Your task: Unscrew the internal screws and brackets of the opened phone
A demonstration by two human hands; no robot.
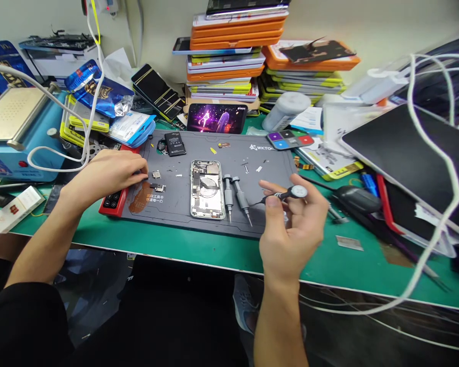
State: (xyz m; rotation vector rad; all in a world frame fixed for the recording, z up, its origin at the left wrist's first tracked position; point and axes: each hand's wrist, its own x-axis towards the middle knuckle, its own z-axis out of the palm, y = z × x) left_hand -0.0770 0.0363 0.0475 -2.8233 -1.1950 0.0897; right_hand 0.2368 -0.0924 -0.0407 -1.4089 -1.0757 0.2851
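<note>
In the head view my right hand (292, 229) is closed around a slim screwdriver (283, 195) with a dark handle and a pale round cap. Its thin tip points left, above the mat. My left hand (117, 171) reaches over the mat's left side with fingers pinched together; whatever they may hold is hidden. Just right of those fingers lie a small part with a dark flex cable (158, 187) and a small metal piece (156, 174). An opened phone (207, 189) lies face up between my hands, its inner parts exposed. Beside it rest two grey screwdrivers (228, 196) (241, 200).
The grey repair mat (176, 221) has a red control unit (112, 204) at its left. A phone battery (175, 144) and loose tiny parts lie on it. Behind stand a lit phone screen (217, 118) and stacked boxes (224, 74). A white cable (453, 188) loops at the right.
</note>
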